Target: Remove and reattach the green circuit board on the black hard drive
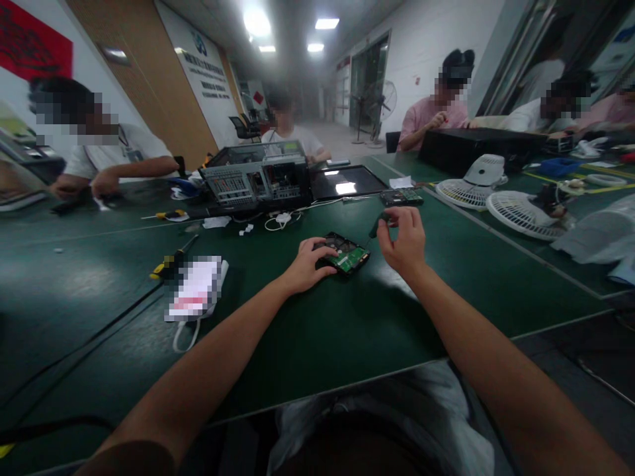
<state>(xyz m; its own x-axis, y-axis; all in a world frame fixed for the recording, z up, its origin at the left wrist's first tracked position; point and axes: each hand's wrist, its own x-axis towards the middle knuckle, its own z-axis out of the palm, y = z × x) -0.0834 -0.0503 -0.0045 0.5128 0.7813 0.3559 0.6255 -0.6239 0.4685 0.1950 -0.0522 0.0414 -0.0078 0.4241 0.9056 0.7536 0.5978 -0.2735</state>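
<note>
A hard drive (pixel 351 258) with a green circuit board lies on the green table (pixel 317 350) in front of me. My left hand (pixel 311 266) grips its left side, thumb at the near edge and fingers over the top. To the right, my right hand (pixel 404 239) pinches the dark handle of a screwdriver (pixel 379 225) between thumb and fingers. The screwdriver's thin shaft slants down toward the right edge of the drive. Whether its tip touches the drive is too small to tell.
An open computer case (pixel 255 178) and a flat black panel (pixel 347 181) stand behind. Another circuit-board device (pixel 401 197) lies beyond my right hand. White fan parts (pixel 469 192) are at right. A white phone-like object (pixel 196 289) and a yellow-black tool (pixel 171 266) lie left. Several people sit around.
</note>
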